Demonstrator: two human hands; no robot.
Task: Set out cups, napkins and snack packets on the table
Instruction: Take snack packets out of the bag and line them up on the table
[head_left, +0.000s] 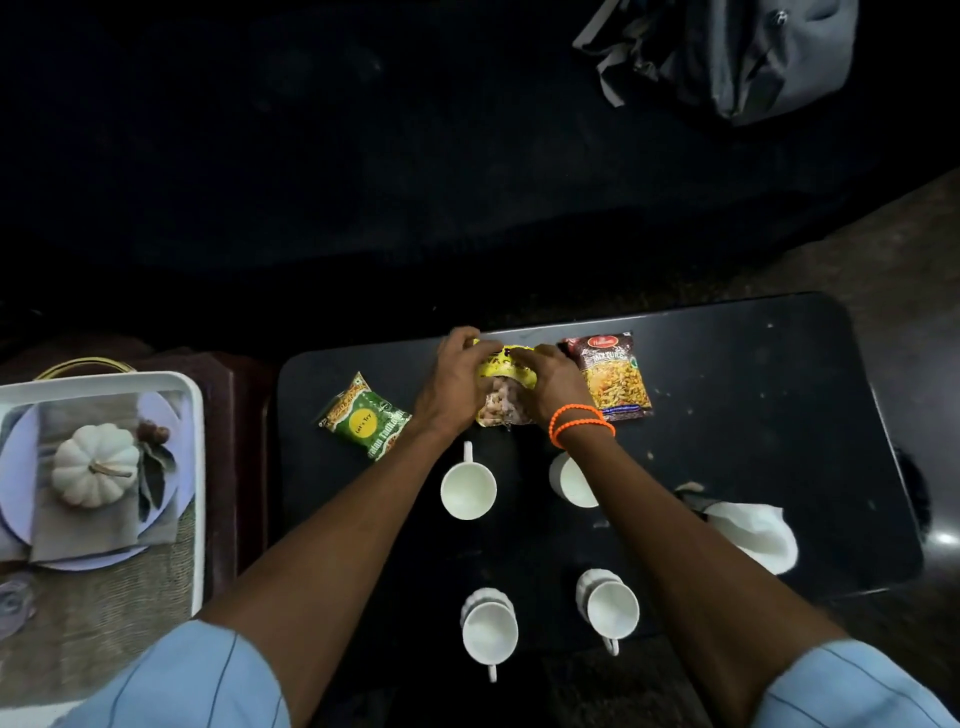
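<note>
On the black table (753, 415) my left hand (454, 384) and my right hand (553, 382) both grip a yellow snack packet (503, 395) near the far edge. A green snack packet (363, 418) lies to its left and a red-and-yellow mixture packet (613, 376) to its right. Several white cups stand nearer to me: one (467, 488) under my left wrist, one (571, 480) partly hidden by my right forearm, and two at the front (490, 631) (612, 608). A white napkin (753, 532) lies crumpled at the right.
A white tray (197, 415) stands on a side stand at the left, holding a plate, a grey cloth and a white pumpkin (93, 465). A grey bag (753, 57) lies on the dark surface beyond the table. Crumbs dot the table's right part.
</note>
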